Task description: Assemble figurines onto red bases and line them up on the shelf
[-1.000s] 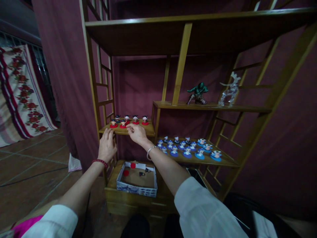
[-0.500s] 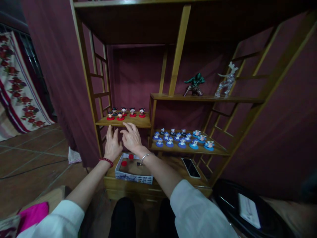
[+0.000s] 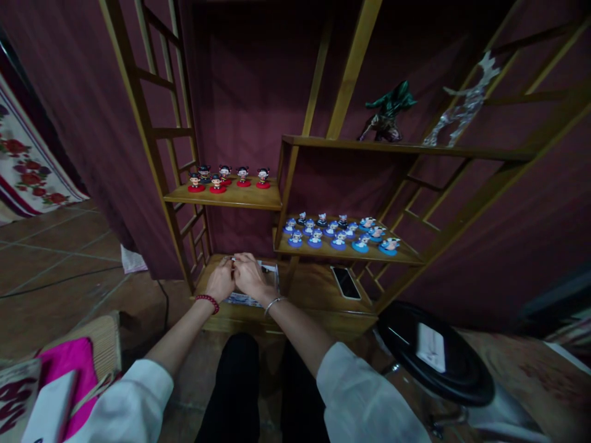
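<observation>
My left hand [image 3: 221,280] and my right hand [image 3: 250,275] meet above a shallow patterned box [image 3: 244,299] on the lowest board. Both are closed, fingertips together, around something small; a pale speck shows between them, but its kind is hidden. The hands cover most of the box. On the upper left shelf, just beyond, stand several small figurines [image 3: 242,177] with dark hair and mostly red round bases. A lower shelf to the right carries several figurines [image 3: 338,239] on blue or violet bases, with a few darker ones behind.
A phone [image 3: 346,283] lies right of the box. A green-hooded figure [image 3: 390,114] and a clear figure [image 3: 466,104] occupy the higher shelf [image 3: 318,143]. A black round stool [image 3: 434,363] stands at the right, a woven seat with pink cloth [image 3: 76,363] at the left.
Both hands have come down from the upper left shelf's edge to the box and closed together. The view has tilted down, showing more of the stool.
</observation>
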Tool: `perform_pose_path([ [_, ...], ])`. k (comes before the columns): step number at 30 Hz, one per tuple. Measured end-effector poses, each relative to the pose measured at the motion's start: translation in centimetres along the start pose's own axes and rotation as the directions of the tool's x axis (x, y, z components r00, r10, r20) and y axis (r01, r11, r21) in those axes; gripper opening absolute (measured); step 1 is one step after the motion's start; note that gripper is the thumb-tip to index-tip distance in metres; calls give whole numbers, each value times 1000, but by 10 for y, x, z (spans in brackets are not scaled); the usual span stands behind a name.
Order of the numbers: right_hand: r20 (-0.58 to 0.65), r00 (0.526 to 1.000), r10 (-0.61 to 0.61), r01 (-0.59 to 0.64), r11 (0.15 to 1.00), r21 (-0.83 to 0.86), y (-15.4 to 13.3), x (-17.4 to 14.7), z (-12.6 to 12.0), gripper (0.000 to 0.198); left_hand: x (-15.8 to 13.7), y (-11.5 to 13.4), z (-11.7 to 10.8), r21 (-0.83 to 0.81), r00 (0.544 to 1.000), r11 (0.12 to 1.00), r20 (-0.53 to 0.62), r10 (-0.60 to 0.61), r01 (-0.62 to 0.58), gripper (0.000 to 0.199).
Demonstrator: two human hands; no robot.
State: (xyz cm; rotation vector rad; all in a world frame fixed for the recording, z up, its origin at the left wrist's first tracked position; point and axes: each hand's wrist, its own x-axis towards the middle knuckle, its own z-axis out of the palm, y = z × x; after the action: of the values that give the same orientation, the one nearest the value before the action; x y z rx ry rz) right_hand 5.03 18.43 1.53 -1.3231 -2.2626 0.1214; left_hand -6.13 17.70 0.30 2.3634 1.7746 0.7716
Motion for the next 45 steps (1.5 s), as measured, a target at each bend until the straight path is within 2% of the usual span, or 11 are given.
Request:
perform_pose_path([
  [2,98,994,47,-47,999,-9,8,-8,15,24,-5,-2,14,38,992,999,123,-32,28,28],
  [6,184,978,99,-98,995,-18,23,-26,38,22,-15,-7,41,60,970,998,240,-27,13,24],
  [14,219,949,225,-217,974,-60,48,-60,68,35,-34,-17,77,112,911,992,413,1,-52,45],
  [21,215,947,240,-234,971,-55,57,-84,83,39,-42,-20,92,191,886,981,458,-72,-19,55],
  [29,105,966,236,-233,971,-46,65,-88,92,28,-30,-11,91,239,908,971,408,-93,-8,36],
  [32,63,969,239,-238,971,-37,66,-88,94,27,-22,-9,92,247,902,969,417,-110,4,36],
  [37,18,973,229,-228,973,-45,68,-88,97,28,-9,-5,97,253,867,967,477,-145,22,40],
  [41,53,969,241,-238,969,-59,69,-86,98,28,-1,-7,103,234,828,972,538,-157,32,39],
  [45,80,947,311,-306,949,-74,69,-79,97,25,8,-16,110,224,799,973,573,-182,61,39],
])
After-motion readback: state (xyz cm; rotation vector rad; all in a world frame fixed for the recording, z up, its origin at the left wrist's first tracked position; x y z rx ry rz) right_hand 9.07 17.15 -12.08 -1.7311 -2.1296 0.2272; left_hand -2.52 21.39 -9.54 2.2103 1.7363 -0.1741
